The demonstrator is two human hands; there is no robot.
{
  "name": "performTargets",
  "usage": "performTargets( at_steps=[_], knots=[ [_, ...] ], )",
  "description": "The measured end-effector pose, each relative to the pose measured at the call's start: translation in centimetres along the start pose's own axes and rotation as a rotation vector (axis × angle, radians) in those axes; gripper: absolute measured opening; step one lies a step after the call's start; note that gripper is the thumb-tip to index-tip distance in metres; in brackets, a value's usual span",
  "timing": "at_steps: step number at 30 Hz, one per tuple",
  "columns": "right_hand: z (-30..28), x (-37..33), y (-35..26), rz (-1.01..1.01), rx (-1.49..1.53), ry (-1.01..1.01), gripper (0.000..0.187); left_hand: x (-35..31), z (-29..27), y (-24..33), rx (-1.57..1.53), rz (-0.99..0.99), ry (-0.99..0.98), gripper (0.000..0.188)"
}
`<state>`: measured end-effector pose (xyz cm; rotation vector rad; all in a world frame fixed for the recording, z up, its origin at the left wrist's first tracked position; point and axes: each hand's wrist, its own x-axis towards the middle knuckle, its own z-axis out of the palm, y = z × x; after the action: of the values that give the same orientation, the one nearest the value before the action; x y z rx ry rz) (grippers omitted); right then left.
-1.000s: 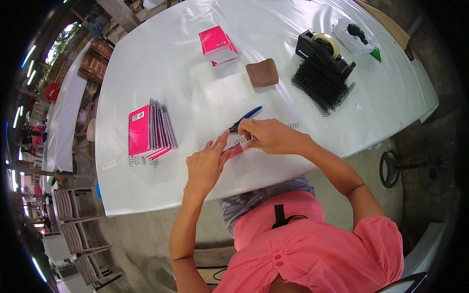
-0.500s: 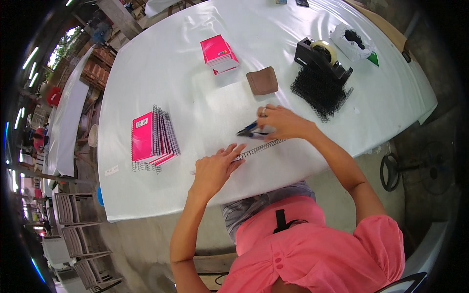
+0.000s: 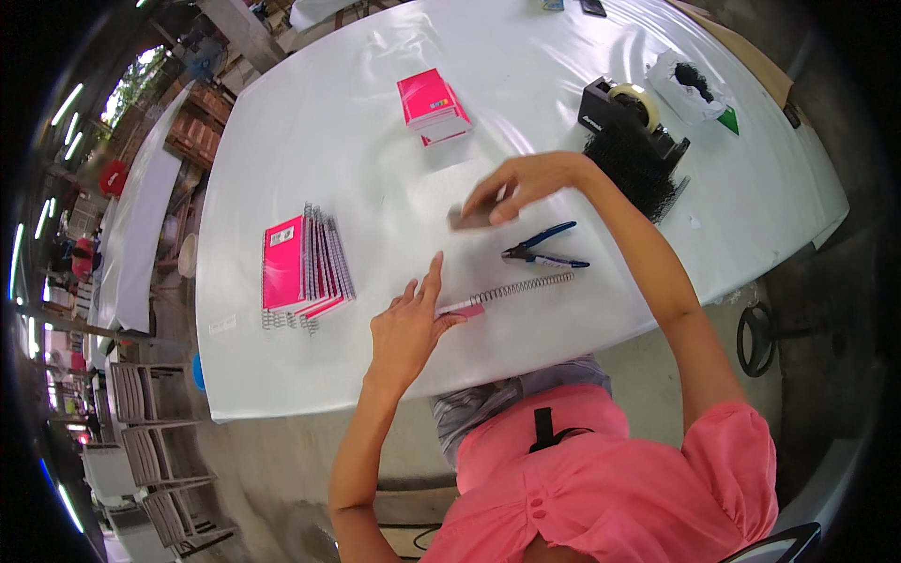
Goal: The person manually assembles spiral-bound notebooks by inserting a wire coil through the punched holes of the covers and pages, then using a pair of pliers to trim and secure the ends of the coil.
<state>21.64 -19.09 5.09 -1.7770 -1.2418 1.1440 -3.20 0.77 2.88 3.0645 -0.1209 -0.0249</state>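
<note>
My left hand (image 3: 405, 328) grips a small notebook (image 3: 471, 311), thumb on its near side and index finger stretched away; the hand hides most of it. Out of the notebook's edge runs a dark wire spiral (image 3: 530, 286), reaching to the right over the table. My right hand (image 3: 521, 188), slightly blurred, is closed on a brown pad (image 3: 466, 220) beyond the notebook. Between the spiral and my right forearm lie blue-handled cutting pliers (image 3: 542, 251), jaws toward the left, touched by neither hand.
Pink spiral notebooks (image 3: 284, 267) stand bunched at the left, another pink stack (image 3: 427, 103) at the back. A black tape dispenser (image 3: 615, 113), a heap of black spirals (image 3: 633, 174) and a white bag (image 3: 682, 86) sit at the right on the white-covered table (image 3: 282, 385).
My right hand has let go of the pliers, leaving them on the table, and has moved away to take the brown pad, now shifted left and nearer. My left hand stays by the notebook.
</note>
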Motion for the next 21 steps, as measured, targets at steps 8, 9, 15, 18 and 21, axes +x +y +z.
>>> performTargets(
  at_steps=[8, 9, 15, 18, 21],
  knots=[
    [5.2, -0.1, -1.0, -0.227, 0.1, -0.199, 0.058, 0.3, 0.4, -0.8, -0.095, 0.03, 0.082, 0.098],
    [5.5, -0.4, -1.2, -0.323, 0.321, -0.19, 0.059, 0.4, 0.4, -0.9, -0.098, 0.022, 0.086, 0.098],
    [5.3, 0.7, -0.8, -0.242, 0.153, -0.163, 0.061, 1.1, -0.8, -0.5, -0.162, -0.021, -0.035, 0.1],
    [6.2, 1.1, -1.4, -0.27, 0.181, -0.208, 0.064, 0.9, -0.6, -0.7, -0.19, -0.037, -0.014, 0.103],
    [6.2, 2.3, -1.0, -0.14, -0.056, -0.14, 0.061, 1.1, -1.0, -0.9, -0.234, -0.005, 0.002, 0.106]
  ],
)
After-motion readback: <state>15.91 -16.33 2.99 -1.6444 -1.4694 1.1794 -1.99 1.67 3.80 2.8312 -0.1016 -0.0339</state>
